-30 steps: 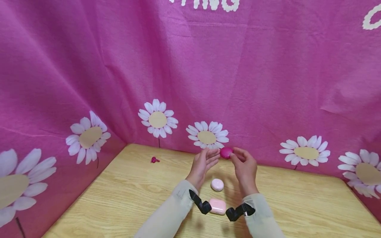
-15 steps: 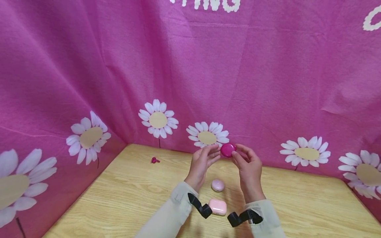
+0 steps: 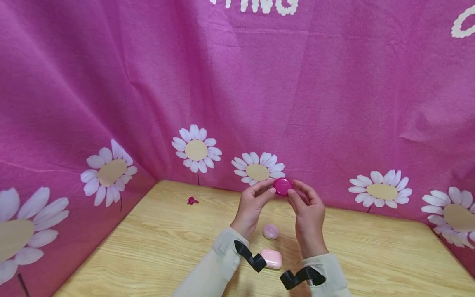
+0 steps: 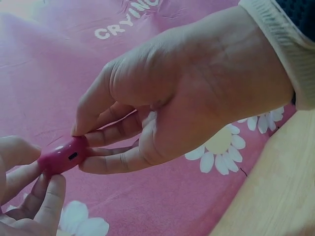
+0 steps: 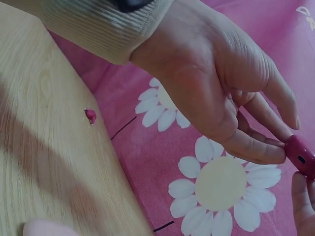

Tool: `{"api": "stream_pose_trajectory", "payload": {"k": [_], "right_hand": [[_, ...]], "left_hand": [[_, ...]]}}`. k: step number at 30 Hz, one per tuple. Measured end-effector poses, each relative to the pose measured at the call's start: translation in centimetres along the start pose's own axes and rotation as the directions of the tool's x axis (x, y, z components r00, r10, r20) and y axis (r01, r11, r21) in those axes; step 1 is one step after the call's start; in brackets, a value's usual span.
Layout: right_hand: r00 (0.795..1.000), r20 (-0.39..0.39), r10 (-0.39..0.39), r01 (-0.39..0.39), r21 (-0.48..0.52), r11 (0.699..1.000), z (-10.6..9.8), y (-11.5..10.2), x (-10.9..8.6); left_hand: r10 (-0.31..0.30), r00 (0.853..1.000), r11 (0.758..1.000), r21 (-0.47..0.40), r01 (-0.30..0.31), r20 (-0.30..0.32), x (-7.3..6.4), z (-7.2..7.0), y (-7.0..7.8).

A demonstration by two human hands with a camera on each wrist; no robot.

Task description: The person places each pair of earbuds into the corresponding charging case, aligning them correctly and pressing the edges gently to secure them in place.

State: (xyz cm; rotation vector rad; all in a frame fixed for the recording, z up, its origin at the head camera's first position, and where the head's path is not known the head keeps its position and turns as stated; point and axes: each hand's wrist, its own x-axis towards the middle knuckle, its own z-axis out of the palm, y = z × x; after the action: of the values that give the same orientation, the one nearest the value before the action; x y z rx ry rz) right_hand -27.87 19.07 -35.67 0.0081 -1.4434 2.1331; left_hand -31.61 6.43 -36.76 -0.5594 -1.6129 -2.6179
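Note:
A round magenta earbud case [image 3: 283, 187] is held up in front of the flowered cloth. My left hand [image 3: 249, 206] pinches its left edge, thumb in front and fingers behind. On the opposite edge, my right hand [image 3: 309, 212] grips it between thumb and fingers. The lid looks closed. In the left wrist view the case [image 4: 63, 156] turns a small dark port to the camera, and fingers of both hands touch it. Part of the same case [image 5: 301, 155] shows at the right border of the right wrist view.
Below the hands, a small round pale-pink case [image 3: 271, 232] and a rounded rectangular pink case [image 3: 272, 259] lie on the wooden table [image 3: 156, 247]. A magenta earbud-like piece [image 3: 192, 200] sits far left. Purple cloth [image 3: 315, 103] walls the table's back and left.
The magenta case has risen slightly and tilted its broad face toward the head camera. My left hand, earlier with fingers extended beside it, has brought its thumb onto the edge.

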Motion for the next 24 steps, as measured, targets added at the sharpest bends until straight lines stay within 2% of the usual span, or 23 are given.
{"api": "stream_pose_trajectory", "payload": {"k": [12, 18, 24], "right_hand": [[0.998, 0.059, 0.013, -0.008, -0.080, 0.997, -0.35, -0.10, -0.19], [0.994, 0.104, -0.028, 0.038, -0.102, 0.994, -0.54, -0.09, -0.13], [0.985, 0.166, -0.039, 0.056, -0.098, 0.994, -0.66, -0.33, -0.10]], "left_hand": [[-0.016, 1.000, 1.000, -0.026, 0.016, -0.026, 0.14, 0.74, -0.35], [-0.003, 1.000, 1.000, -0.023, 0.003, 0.001, 0.05, 0.64, -0.07], [0.016, 1.000, 1.000, 0.019, -0.017, 0.021, 0.04, 0.50, 0.61]]}}
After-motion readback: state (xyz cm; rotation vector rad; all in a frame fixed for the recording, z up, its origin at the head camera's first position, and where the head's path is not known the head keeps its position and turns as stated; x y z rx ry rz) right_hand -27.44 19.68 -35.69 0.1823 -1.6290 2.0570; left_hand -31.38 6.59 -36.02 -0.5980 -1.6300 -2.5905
